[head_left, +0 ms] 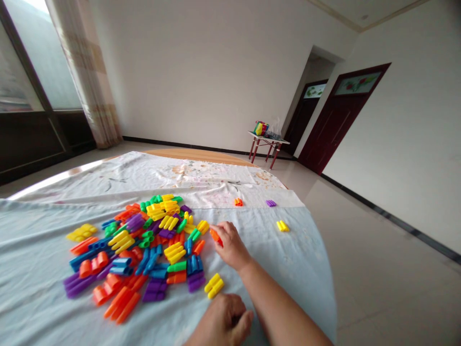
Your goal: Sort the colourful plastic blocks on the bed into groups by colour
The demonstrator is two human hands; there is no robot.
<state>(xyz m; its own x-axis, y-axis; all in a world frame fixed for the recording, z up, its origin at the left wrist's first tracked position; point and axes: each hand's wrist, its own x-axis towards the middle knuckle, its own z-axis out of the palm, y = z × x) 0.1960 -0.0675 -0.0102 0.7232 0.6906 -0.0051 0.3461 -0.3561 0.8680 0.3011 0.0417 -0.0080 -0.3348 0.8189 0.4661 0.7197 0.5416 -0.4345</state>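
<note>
My right hand (230,245) is closed around an orange plastic block (216,237), just right of a big pile of tube-shaped building blocks (167,222). The fingers partly cover the block. Nearer to me, my left hand (226,315) rests on the cloth in a loose fist, and nothing shows in it. A yellow block (214,286) lies right in front of its knuckles. Purple blocks (155,290) and orange blocks (122,304) form the near edge of the pile, mixed with blue, green and yellow ones.
Apart from the pile, a small orange block (238,202), a purple block (271,203) and a yellow block (283,226) lie to the right. A light blue cloth (288,288) covers the round table, its edge curving down at right. Beyond stands a small side table (268,139) with bags.
</note>
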